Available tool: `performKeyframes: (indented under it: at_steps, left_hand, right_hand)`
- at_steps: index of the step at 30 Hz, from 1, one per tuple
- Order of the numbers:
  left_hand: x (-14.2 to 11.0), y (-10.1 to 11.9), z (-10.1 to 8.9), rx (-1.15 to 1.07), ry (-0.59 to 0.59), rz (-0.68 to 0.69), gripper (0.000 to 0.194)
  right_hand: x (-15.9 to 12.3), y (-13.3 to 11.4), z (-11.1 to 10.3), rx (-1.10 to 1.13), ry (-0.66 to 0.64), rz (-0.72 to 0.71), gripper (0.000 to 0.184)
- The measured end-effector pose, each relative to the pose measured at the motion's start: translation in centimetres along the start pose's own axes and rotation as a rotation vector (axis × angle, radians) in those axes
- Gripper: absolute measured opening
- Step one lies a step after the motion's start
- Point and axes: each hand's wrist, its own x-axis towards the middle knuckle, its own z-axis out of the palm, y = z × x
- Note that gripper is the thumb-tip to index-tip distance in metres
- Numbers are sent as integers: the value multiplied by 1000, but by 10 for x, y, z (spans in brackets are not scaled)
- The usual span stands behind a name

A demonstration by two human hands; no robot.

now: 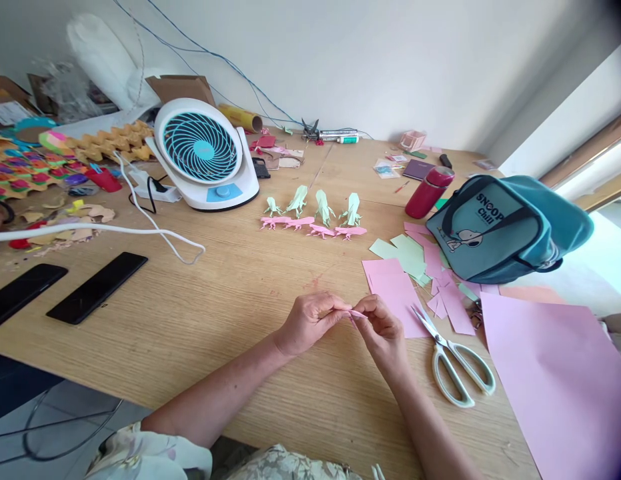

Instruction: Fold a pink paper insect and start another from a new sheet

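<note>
A small folded piece of pink paper [359, 314] is pinched between my two hands above the front of the table. My left hand [313, 322] grips its left end with thumb and forefinger. On the other end, the fingers of my right hand [383, 328] are closed; they hide much of the paper. Beyond them stand several pale green folded-paper insects [322, 207], with a row of pink folded-paper insects [320, 231] in front. White-handled scissors [453, 363] lie slightly spread to the right of my right hand, their tips on a pink sheet [390, 283].
Green and pink paper scraps [447, 300], a large pink sheet [550, 373], a teal bag [510, 233] and a red flask [429, 192] occupy the right. A white fan [203, 150], white cable [90, 229] and two black phones [97, 287] are on the left.
</note>
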Motion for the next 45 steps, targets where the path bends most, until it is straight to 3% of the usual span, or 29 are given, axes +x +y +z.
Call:
performKeyframes:
  at_steps: [11,15,21,26,36,45]
  left_hand:
    - [8,-2,-14,151,-82,240,15]
    - [8,-2,-14,172,-148,219,16]
    - [8,-2,-8,-55,-163,104,13]
    - [7,-2,-9,-27,-192,47,14]
    - [6,-4,-9,15,-263,82,15]
    - [9,-2,-10,-33,-238,107,12]
  right_hand:
    - [5,0,-13,203,-180,265,28]
    - [6,1,-13,201,-216,362,29]
    - [7,-6,-19,317,-303,517,35]
    - [8,-8,-22,427,-372,622,36]
    - [9,-8,-22,435,-376,663,33]
    - [10,-9,-24,443,-332,601,29]
